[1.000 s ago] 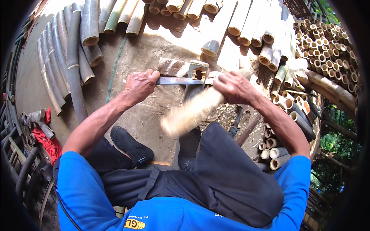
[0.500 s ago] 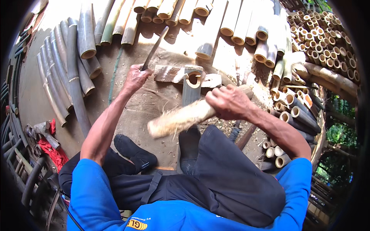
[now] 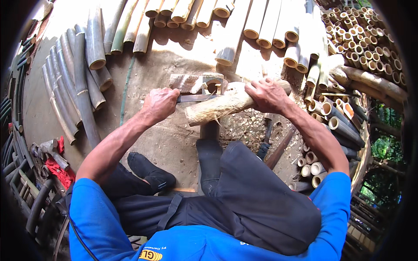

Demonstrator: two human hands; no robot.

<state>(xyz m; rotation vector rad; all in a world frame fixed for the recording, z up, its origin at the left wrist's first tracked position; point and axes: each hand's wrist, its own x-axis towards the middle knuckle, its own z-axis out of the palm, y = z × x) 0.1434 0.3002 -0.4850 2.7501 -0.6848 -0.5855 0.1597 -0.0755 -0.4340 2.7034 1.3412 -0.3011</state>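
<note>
My left hand (image 3: 161,103) is closed round the handle of a knife (image 3: 193,98), its blade pointing right and lying across a bamboo tube (image 3: 219,79). A cut opening shows in that tube near its far end, which rests at a wooden block (image 3: 183,81). My right hand (image 3: 269,95) grips a thick, frayed wooden club (image 3: 217,109) from above. The club lies across the near side of the blade and hides its tip and part of the tube. My right foot (image 3: 210,152), in a black sock, is at the tube's near end.
Bamboo poles (image 3: 82,74) lie at the left, and more tubes (image 3: 226,54) line the far side. Stacked bamboo pieces (image 3: 361,52) fill the right. Wood chips (image 3: 248,135) litter the ground beside another dark-handled tool (image 3: 264,150). A red cloth (image 3: 58,172) lies at the lower left.
The knife has come down from its raised position and swung to point right, onto the bamboo tube. The club has moved up and to the right, meeting the blade.
</note>
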